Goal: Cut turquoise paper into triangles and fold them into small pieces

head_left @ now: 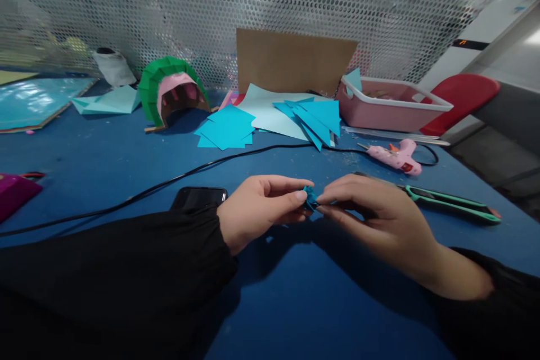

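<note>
Between my two hands, above the blue table, is a small crumpled-looking piece of blue folded paper (310, 198). My left hand (265, 202) pinches it between thumb and fingers from the left. From the right, my right hand (375, 219) has its thumb and fingertips closed on the paper's near edge; its fingers partly hide what they grip. A green-handled utility knife (453, 202) lies just beyond my right hand. Behind my left wrist a dark phone (200, 198) rests face up on the table.
A pink glue gun (399, 156) lies at right, its black cord (185, 173) crossing the table. Blue paper squares (228, 126) and folded pieces (314, 115) lie ahead. Farther back are a pink basket (383, 109), a cardboard sheet (295, 62) and a green paper arch (169, 76).
</note>
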Tool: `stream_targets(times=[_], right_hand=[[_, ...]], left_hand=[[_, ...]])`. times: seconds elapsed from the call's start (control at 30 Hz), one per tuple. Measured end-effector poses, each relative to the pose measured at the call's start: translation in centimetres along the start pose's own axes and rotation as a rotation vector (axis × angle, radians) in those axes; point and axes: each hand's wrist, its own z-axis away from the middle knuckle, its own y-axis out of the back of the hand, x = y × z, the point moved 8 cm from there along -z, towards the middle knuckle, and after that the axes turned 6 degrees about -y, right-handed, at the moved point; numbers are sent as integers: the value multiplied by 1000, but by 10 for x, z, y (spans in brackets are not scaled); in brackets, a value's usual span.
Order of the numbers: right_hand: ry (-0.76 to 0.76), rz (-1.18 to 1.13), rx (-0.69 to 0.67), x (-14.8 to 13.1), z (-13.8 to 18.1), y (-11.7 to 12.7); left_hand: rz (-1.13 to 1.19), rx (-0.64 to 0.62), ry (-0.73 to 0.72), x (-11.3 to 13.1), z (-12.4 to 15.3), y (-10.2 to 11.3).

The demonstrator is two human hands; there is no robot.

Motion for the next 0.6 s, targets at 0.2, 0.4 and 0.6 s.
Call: stream_targets(times=[0.2, 0.4, 0.6], right_hand=[[79, 76, -5, -6, 1, -3], [210, 217, 98, -14, 8, 0], [183, 115, 42, -13, 5, 2]], left_hand=[[-13, -17, 32, -1, 2, -2], [-23, -78, 44, -2, 4, -6], [-23, -41, 16, -2, 2, -2]])
